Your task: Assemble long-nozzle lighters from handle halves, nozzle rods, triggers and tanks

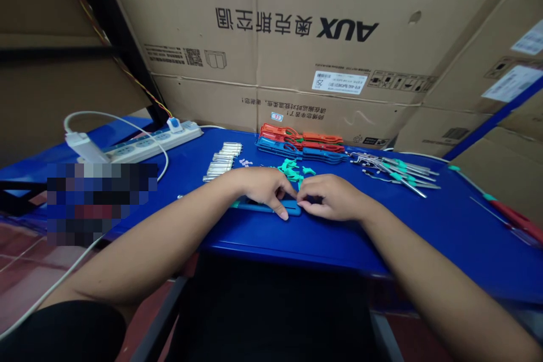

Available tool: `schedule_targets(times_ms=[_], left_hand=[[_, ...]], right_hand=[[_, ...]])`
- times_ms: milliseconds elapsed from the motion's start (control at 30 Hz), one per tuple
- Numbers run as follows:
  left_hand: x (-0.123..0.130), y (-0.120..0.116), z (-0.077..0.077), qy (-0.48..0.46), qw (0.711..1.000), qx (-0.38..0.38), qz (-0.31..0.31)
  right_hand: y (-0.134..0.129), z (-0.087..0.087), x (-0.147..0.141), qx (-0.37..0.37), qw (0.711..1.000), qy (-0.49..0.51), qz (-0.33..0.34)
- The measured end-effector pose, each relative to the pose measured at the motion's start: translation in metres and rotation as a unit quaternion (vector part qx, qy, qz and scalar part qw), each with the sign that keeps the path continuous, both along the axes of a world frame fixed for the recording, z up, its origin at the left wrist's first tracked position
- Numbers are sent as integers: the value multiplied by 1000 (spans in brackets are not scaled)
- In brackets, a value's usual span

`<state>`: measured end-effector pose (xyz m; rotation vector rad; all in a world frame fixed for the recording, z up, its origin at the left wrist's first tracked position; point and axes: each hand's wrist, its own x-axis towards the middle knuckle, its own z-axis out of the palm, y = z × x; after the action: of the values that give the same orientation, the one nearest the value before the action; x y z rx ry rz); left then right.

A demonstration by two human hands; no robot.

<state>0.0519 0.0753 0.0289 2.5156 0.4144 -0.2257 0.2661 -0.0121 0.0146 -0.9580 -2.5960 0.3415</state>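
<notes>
A long blue plastic shell (292, 207) with a slot lies flat near the front of the table. My left hand (269, 188) is closed over it, thumb along its near side and fingers on its far side, hiding its middle. At the shell's right end, my right hand (333, 198) has its thumb and index finger pinched together; whatever they hold is too small to make out. Small green plastic parts (291, 168) lie in a loose heap just behind both hands. Silver cylinders (223, 163) are lined up beyond my left forearm, beside tiny white pieces (245, 163).
Red shells (278, 133) and blue shells (275, 148) are stacked at the back against a large cardboard box (275, 56). Metal rods with wires (403, 172) lie right of them. A red-handled tool (515, 218) is far right, a power strip (148, 144) at left.
</notes>
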Motion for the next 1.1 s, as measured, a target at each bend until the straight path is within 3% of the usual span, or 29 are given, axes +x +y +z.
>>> schedule_targets(times_ms=[1100], left_hand=[[0, 2, -1, 5, 1000, 4, -19]], right_hand=[[-1, 3, 8, 67, 996, -37, 40]])
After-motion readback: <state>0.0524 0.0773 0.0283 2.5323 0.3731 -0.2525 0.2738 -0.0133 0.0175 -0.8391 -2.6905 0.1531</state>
